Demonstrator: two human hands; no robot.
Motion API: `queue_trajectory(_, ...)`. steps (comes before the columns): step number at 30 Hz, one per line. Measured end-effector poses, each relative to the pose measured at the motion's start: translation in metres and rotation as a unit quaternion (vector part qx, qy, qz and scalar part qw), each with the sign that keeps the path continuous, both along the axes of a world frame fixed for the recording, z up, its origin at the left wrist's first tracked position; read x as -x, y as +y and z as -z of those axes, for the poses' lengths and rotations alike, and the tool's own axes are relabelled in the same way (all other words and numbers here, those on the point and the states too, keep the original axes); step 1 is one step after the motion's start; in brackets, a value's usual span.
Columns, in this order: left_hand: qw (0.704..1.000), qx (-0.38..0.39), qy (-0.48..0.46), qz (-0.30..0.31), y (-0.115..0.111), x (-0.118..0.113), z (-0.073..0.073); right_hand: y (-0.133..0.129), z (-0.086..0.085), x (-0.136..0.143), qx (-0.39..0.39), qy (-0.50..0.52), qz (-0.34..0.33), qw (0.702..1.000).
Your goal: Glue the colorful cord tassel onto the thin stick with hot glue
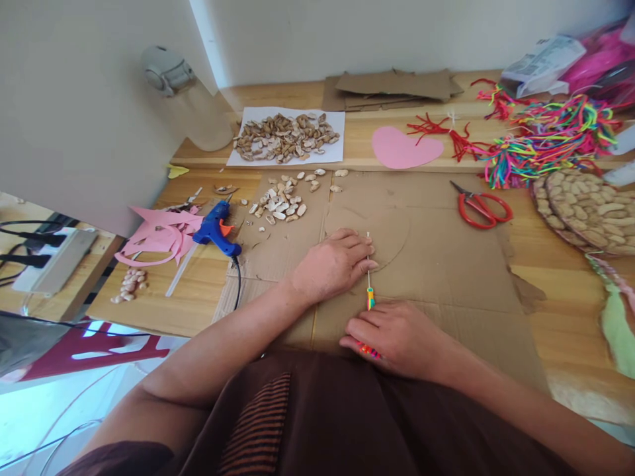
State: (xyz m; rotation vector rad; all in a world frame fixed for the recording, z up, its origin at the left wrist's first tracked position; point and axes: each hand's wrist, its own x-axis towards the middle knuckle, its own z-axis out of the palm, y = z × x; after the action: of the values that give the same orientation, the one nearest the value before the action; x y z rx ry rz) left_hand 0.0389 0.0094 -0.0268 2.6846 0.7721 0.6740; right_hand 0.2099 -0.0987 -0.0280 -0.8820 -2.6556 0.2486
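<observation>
My left hand is closed, its fingertips pinching a thin metal rod above the cardboard sheet. The rod points away from me and has a small pale tip. At its near end is a multicoloured handle, yellow, green and orange. My right hand is wrapped round that handle, close to my body. Bright red and pink strands show beneath the right fingers; whether they belong to the handle I cannot tell. Beyond the hands a faint curved line marks the cardboard.
Red-handled scissors lie right, before colourful yarn and a basket of peanuts. A blue glue gun with its cord lies left, near pink paper scraps. Peanut shells cover white paper behind; a pink paper shape lies alongside.
</observation>
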Motion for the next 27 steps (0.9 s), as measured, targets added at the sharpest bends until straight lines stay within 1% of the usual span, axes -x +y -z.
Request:
queue_trajectory(6,1.0,0.0,0.0,0.002,-0.0003,0.0005,-0.0014,0.0002,-0.0081,-0.0027,-0.028,0.04,0.014,0.999)
queue_trajectory(10,1.0,0.002,0.02,0.0,0.0004,0.0017,-0.0008,-0.0011,-0.0106,-0.0055,-0.027,0.03,0.044,0.998)
queue_trajectory(14,1.0,0.011,0.027,-0.002,0.0012,0.0023,-0.0004,-0.0018,-0.0107,-0.0057,-0.027,0.023,0.055,0.998)
queue_trajectory(20,1.0,0.01,0.026,0.004,0.0018,0.0022,-0.0004,0.0001,-0.0089,-0.0018,-0.023,0.013,0.038,0.999)
queue_trajectory(27,1.0,0.003,0.026,-0.001,0.0028,0.0034,0.0061,0.0011,-0.0068,0.0014,-0.004,0.012,0.031,0.999)
